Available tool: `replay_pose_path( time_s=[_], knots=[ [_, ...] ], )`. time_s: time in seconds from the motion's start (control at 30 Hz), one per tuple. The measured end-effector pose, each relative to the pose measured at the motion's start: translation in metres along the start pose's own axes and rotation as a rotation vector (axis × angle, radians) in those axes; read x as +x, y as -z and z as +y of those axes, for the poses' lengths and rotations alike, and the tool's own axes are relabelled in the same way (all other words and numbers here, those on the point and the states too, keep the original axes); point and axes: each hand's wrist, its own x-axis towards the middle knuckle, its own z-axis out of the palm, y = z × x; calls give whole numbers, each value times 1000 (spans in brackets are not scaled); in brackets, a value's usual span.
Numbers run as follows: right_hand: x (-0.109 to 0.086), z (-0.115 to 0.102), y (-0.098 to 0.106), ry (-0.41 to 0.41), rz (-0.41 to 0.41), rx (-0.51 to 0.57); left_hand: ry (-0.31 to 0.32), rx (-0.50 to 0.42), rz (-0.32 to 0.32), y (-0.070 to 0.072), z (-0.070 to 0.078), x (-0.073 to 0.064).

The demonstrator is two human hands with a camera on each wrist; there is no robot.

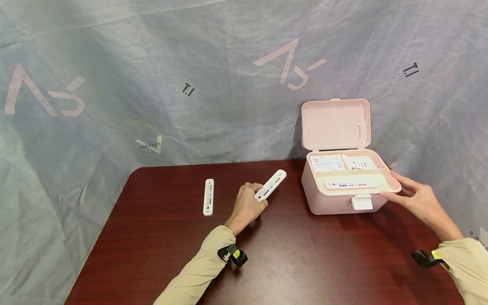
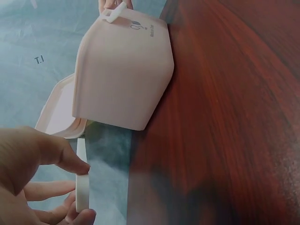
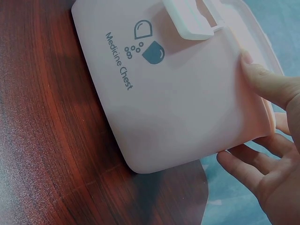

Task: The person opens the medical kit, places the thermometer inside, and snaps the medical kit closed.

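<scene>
My left hand [image 1: 245,206] pinches a white strip thermometer [image 1: 272,185] between thumb and fingers, tilted, over the table left of the chest. In the left wrist view the thermometer [image 2: 82,190] shows edge-on. The pink medicine chest [image 1: 324,204] stands with its lid [image 1: 335,123] up. My right hand [image 1: 423,203] grips its right front corner, thumb at the front rim and fingers along the side. Inside the front compartment lies another thermometer [image 1: 352,184]. A third thermometer [image 1: 208,197] lies on the table left of my left hand.
Behind a divider in the chest sit a Surgical packet [image 1: 328,162] and another white packet [image 1: 358,162]. A white latch [image 1: 362,202] hangs down at the chest's front. The dark red table [image 1: 305,262] ends at a grey cloth backdrop [image 1: 213,127].
</scene>
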Motion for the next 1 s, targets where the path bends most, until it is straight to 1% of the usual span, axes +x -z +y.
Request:
replay_pose_path(
  time_s=[0.27,0.47,0.63,0.8,1.0],
  knots=[
    [0,-1,1,-3,-2,6,-36,-15,8,3,10,1],
    [0,0,1,-3,-5,22,-52,-33,-5,4,16,0],
    [0,-1,0,-13,-2,10,-64,-31,-4,4,20,0],
    [0,-2,0,-22,-11,2,-91,-35,-1,6,25,1],
    [0,0,0,-23,-15,0,-105,-50,-18,7,30,1]
  ],
)
